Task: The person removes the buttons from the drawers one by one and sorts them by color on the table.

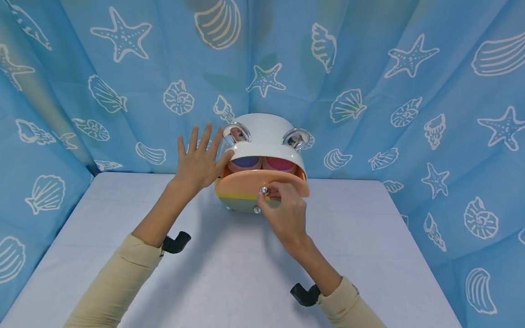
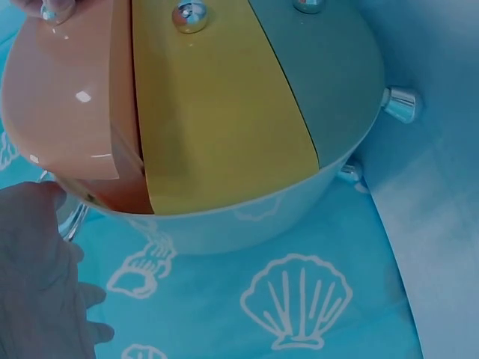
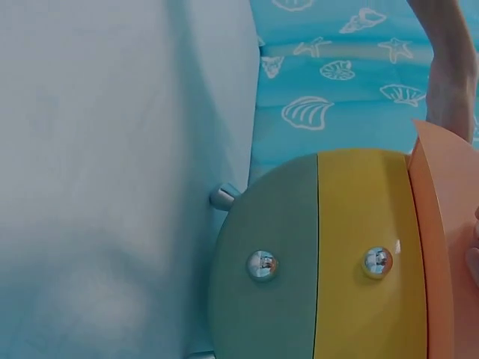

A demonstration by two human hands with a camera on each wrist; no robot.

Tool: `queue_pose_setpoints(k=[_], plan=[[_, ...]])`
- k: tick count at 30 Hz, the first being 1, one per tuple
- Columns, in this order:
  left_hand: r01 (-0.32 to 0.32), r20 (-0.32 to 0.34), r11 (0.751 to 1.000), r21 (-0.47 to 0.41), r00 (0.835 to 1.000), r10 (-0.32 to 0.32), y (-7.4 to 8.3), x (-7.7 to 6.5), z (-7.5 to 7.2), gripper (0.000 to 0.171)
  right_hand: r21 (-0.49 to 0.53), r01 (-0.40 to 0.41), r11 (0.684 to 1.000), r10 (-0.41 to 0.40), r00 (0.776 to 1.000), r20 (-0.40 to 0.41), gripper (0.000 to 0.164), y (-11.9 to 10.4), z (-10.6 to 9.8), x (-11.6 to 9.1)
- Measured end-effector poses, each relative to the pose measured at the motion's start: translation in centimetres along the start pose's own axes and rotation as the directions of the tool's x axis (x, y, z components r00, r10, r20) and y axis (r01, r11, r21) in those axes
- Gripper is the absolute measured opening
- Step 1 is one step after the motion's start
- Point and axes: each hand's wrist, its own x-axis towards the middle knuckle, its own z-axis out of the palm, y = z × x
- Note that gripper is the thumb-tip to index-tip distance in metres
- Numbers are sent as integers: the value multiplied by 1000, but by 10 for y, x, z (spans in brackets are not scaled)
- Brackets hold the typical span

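A rounded white cabinet (image 1: 266,130) stands at the back of the table, with chrome loops (image 1: 301,136) near its top. Its orange top drawer (image 1: 242,183) is pulled part way out. Inside the drawer two round pieces show, one blue (image 1: 247,161) and one pink (image 1: 280,164). My right hand (image 1: 285,210) pinches the silver knob (image 1: 264,190) of that drawer between thumb and fingers. Fingers spread, my left hand (image 1: 198,164) is at the cabinet's left side, its thumb against the edge. Below, the yellow drawer (image 2: 217,120) and green drawer (image 3: 281,209) are closed.
A white cloth covers the table (image 1: 229,282). Right behind the cabinet hangs a blue curtain (image 1: 172,59) printed with shells and starfish. Short silver feet (image 2: 403,105) hold the cabinet up. Black wrist mounts (image 1: 176,242) sit on both forearms.
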Motion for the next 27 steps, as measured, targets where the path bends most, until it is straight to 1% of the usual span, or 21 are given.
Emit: queue_pose_setpoints(k=[7, 12, 17, 27], plan=[[0, 3, 1000, 3, 1000, 0, 0, 1, 0, 75, 29, 46, 999, -46, 999, -15, 23, -4, -5, -7], [-5, 0, 1000, 3, 1000, 5, 0, 1, 1, 76, 27, 53, 998, -53, 999, 0, 25, -9, -10, -13], [2, 7, 1000, 1, 1000, -2, 1, 1, 0, 76, 26, 52, 998, -53, 999, 8, 26, -13, -15, -20], [1, 11, 1000, -3, 1000, -1, 0, 0, -1, 76, 36, 106, 994, -106, 994, -4, 26, -17, -23, -29]])
